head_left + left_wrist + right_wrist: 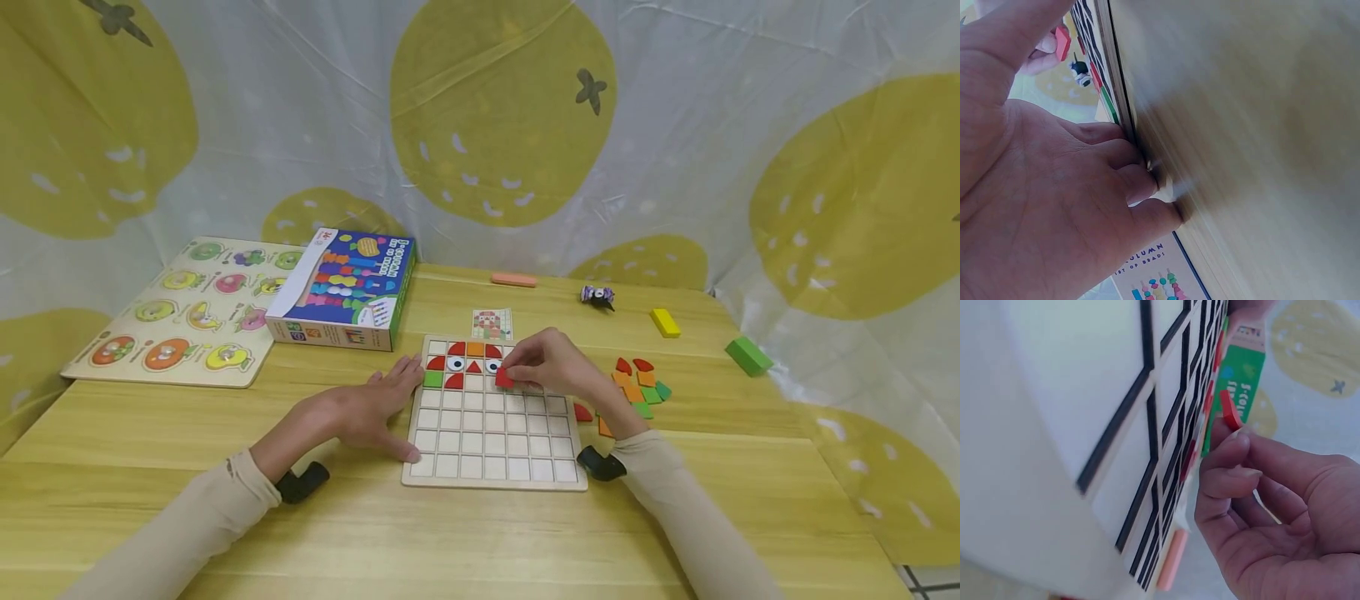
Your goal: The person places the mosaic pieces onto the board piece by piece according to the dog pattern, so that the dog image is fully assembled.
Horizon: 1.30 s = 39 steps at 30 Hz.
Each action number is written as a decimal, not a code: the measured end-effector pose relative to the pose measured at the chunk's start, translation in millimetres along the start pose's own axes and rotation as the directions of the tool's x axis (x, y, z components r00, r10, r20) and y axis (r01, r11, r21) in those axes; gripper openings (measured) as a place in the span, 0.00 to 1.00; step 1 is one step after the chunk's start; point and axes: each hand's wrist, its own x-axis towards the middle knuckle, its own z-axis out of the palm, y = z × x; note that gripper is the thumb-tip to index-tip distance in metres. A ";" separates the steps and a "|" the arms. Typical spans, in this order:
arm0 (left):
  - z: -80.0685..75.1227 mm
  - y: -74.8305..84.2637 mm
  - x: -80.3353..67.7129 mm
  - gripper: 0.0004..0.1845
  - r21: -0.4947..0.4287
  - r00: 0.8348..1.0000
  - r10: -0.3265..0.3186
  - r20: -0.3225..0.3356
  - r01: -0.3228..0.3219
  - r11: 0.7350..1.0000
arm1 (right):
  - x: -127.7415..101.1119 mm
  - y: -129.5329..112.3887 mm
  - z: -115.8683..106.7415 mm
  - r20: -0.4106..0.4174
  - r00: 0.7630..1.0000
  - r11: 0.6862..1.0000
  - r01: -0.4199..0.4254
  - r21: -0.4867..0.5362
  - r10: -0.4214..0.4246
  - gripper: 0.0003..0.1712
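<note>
R hand pinches a red square tile w/ fingertips, curled around it – tile sits over the grid board, 2nd row from the far edge, right of centre, just below the eye pieces. In the right wrist view the red tile is tilted on edge at the fingertips, close to the board's grid lines; can't tell if it touches the board.

L hand lies flat, fingers straight, pressed against the board's left edge – left wrist view shows fingertips butted to the frame.

Top rows of board already hold red, orange, green pieces. Loose tile pile on table right of board. Beads box + fruit puzzle to far left; pattern card just behind board.
</note>
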 end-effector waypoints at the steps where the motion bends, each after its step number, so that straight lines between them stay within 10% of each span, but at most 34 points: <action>1: 1.1 -2.8 1.9 0.72 0.005 1.000 0.007 -0.003 -0.007 1.000 | 1.1 -1.4 1.3 0.000 1.000 1.000 -0.002 -0.004 0.002 0.04; 20: -12.2 31.0 -10.9 0.66 -0.011 1.000 -0.030 0.008 0.030 0.999 | 4.8 -6.5 7.5 -0.006 0.999 0.992 -0.044 -0.121 0.044 0.03; 39: -10.3 31.1 -14.1 0.65 -0.028 0.999 -0.039 0.005 0.039 0.999 | 5.1 -9.2 13.3 0.015 0.999 0.988 0.032 -0.150 -0.031 0.03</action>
